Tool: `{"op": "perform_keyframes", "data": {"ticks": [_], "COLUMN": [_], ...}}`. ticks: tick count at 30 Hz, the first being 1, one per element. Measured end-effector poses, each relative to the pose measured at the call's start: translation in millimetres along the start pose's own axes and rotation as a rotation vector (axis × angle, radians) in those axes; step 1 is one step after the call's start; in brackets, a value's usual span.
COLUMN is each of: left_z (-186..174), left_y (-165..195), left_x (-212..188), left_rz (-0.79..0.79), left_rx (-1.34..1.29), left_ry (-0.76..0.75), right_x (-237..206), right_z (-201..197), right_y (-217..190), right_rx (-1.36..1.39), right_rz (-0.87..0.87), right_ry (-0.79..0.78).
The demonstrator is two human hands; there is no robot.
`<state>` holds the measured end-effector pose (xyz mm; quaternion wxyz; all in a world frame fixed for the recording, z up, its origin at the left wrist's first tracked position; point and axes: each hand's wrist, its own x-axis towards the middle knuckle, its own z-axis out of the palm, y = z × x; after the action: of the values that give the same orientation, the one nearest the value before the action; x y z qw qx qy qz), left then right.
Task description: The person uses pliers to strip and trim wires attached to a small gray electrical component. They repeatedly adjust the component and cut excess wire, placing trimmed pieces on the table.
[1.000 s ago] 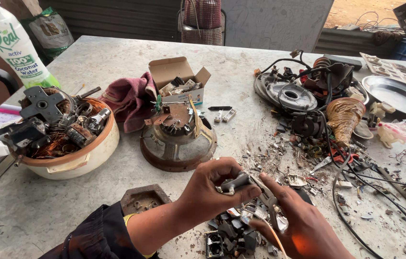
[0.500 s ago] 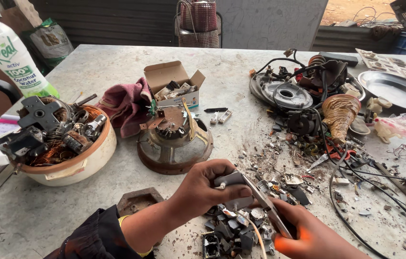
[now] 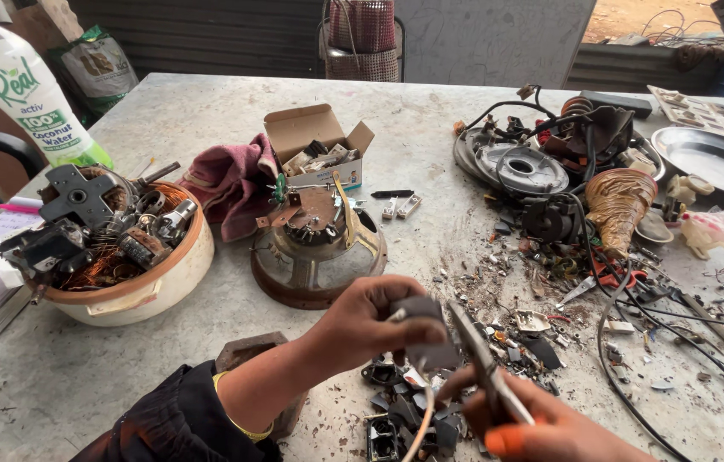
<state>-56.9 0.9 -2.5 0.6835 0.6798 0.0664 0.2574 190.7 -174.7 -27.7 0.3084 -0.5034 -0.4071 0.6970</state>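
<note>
Two hands work a small dark part over the near desk (image 3: 208,103).
Left hand (image 3: 375,321) grips the dark part (image 3: 420,318); right hand (image 3: 542,428), partly cut off, closes on pliers (image 3: 482,364), tips hard to see.

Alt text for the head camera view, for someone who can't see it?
The left hand holds a small dark part while the right hand works pliers against it, above a scrap-strewn grey table.

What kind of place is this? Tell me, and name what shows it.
Probably an informal repair or scrap-salvage bench for small electrical appliances. The grey table is littered with a stripped motor housing, a bowl of copper windings and parts, and loose black wires.
</note>
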Motion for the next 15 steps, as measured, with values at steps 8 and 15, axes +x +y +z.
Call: {"op": "perform_keyframes", "data": {"ticks": [8,15], "left_z": [4,7], "left_y": [7,15], "left_x": [5,-2], "left_rz": [-0.11,-0.058], "left_rx": [0.106,0.556], "left_ry": [0.197,0.239], "right_x": [17,28], "right_z": [-21,-7], "right_y": [-22,-34], "right_rx": [-0.328,-1.106], "right_rz": [-0.277,-0.154], "right_ry": [0.549,0.847]}}
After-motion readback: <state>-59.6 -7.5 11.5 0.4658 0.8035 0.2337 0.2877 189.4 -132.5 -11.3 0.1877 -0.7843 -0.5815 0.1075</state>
